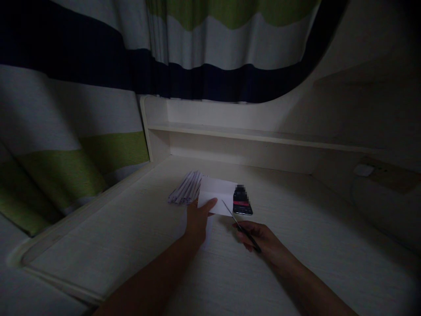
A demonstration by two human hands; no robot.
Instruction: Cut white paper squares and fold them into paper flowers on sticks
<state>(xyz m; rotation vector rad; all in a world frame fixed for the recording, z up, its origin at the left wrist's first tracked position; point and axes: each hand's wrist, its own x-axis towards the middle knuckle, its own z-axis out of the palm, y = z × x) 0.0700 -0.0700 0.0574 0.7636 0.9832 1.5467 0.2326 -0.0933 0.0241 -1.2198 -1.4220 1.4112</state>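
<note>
Left fingers (210, 204) pinching white paper (218, 189), right fingers (252, 227) gripping black-handled blade (232, 217)

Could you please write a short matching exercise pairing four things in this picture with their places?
Things
1. White sheet
2. Black-handled tool
3. Phone
4. Paper strips

Places
A. Held in the right hand
B. On the desk, left of the sheet
C. Held in the left hand
D. On the desk, right of the sheet

Pairs: 1-C, 2-A, 3-D, 4-B
</note>
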